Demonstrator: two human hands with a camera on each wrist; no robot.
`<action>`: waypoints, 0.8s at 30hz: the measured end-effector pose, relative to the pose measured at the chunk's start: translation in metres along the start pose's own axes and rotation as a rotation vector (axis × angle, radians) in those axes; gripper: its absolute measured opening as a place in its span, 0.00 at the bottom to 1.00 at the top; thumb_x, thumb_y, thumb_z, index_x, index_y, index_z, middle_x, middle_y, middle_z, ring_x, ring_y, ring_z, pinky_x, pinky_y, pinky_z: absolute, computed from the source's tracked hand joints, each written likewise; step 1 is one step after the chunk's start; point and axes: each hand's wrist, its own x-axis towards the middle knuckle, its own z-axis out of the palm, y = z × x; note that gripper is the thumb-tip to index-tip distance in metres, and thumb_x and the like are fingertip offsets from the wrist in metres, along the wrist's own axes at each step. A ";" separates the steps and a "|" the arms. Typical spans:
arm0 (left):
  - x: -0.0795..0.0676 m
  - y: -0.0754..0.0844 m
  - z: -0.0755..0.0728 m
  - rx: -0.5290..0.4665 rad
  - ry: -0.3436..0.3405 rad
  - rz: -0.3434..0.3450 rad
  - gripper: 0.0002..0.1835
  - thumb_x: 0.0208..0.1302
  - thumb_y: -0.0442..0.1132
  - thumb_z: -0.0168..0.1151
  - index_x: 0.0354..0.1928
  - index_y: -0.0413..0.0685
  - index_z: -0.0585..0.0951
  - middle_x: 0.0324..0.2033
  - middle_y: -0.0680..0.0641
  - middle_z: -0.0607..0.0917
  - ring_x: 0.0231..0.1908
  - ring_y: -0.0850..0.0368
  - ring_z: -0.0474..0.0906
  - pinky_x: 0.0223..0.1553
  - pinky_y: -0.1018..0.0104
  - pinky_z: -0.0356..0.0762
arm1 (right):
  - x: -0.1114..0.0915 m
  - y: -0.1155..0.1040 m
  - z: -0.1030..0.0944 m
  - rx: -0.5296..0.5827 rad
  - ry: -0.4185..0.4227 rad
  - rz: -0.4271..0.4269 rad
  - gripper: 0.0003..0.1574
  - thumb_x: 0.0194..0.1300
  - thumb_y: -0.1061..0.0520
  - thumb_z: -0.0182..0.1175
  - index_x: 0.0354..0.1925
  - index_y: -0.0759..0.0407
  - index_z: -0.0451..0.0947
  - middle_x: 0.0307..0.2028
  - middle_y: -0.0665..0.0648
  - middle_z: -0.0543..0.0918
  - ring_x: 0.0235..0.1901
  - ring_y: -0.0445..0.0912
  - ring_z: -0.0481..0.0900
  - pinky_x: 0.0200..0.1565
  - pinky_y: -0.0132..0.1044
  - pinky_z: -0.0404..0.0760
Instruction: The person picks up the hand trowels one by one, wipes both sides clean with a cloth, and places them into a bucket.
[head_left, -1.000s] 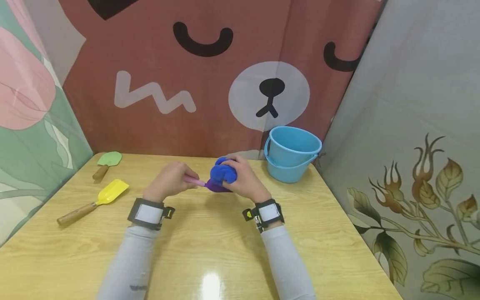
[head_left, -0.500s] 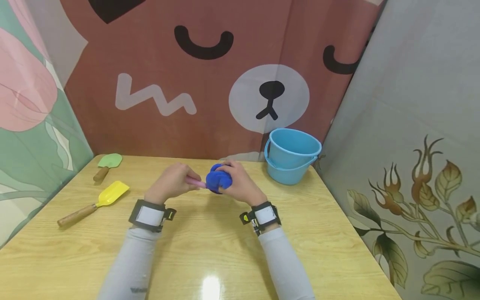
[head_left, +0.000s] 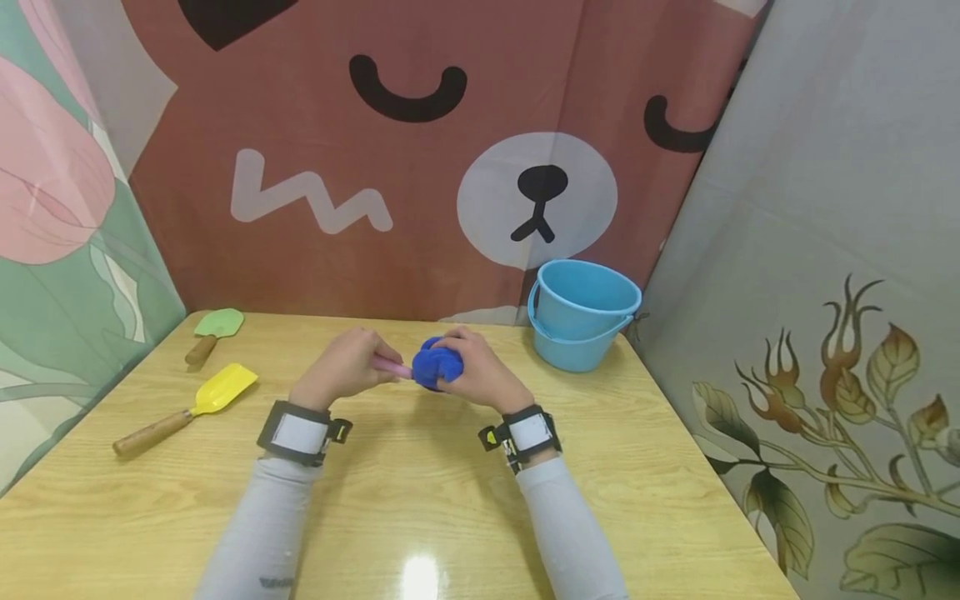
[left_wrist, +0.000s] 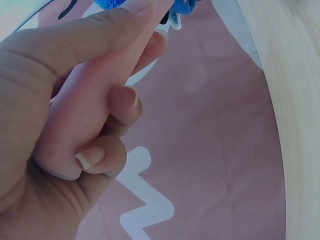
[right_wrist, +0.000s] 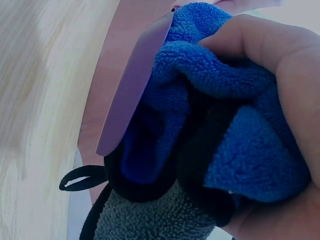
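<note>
My left hand grips the pink handle of a small toy shovel, its fingers curled round it in the left wrist view. My right hand holds a bunched blue terry cloth at the shovel's head. Seen from the right wrist, the purple blade lies against the folded cloth, which has black edging, a hanging loop and a grey side. From the head view the cloth hides the blade. Both hands are held above the table.
On the left of the wooden table lie a yellow shovel and a green trowel, both with wooden handles. A light blue bucket stands at the back right. Printed curtains hang behind and along the sides.
My right hand has shifted slightly left with the cloth, towards the handle, and the purple blade that showed below the cloth is now covered. The left hand keeps its grip, almost still.
</note>
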 end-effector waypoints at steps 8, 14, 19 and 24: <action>-0.002 -0.002 -0.003 -0.005 -0.005 -0.033 0.09 0.55 0.44 0.80 0.36 0.50 0.93 0.31 0.54 0.91 0.33 0.61 0.87 0.39 0.56 0.85 | 0.001 0.003 0.000 -0.015 -0.039 0.030 0.31 0.58 0.56 0.74 0.60 0.54 0.80 0.61 0.56 0.74 0.61 0.54 0.72 0.59 0.49 0.79; -0.004 -0.005 -0.005 0.002 0.012 -0.059 0.10 0.52 0.42 0.81 0.36 0.50 0.93 0.32 0.54 0.91 0.34 0.59 0.86 0.39 0.55 0.85 | -0.001 0.005 -0.004 -0.011 -0.049 0.063 0.32 0.59 0.55 0.73 0.62 0.54 0.80 0.62 0.57 0.74 0.62 0.55 0.72 0.59 0.51 0.80; -0.007 -0.007 -0.007 -0.013 0.005 -0.089 0.10 0.53 0.43 0.81 0.37 0.49 0.92 0.32 0.53 0.91 0.33 0.59 0.86 0.40 0.55 0.85 | -0.003 0.007 -0.006 0.013 -0.043 0.083 0.32 0.59 0.56 0.73 0.62 0.54 0.80 0.62 0.57 0.74 0.62 0.55 0.72 0.60 0.52 0.80; -0.009 -0.009 -0.009 -0.007 0.010 -0.087 0.09 0.53 0.43 0.81 0.36 0.51 0.93 0.31 0.55 0.91 0.31 0.61 0.84 0.38 0.56 0.84 | -0.004 0.010 -0.007 0.018 -0.040 0.079 0.32 0.58 0.58 0.73 0.62 0.55 0.80 0.61 0.58 0.74 0.61 0.55 0.73 0.61 0.51 0.79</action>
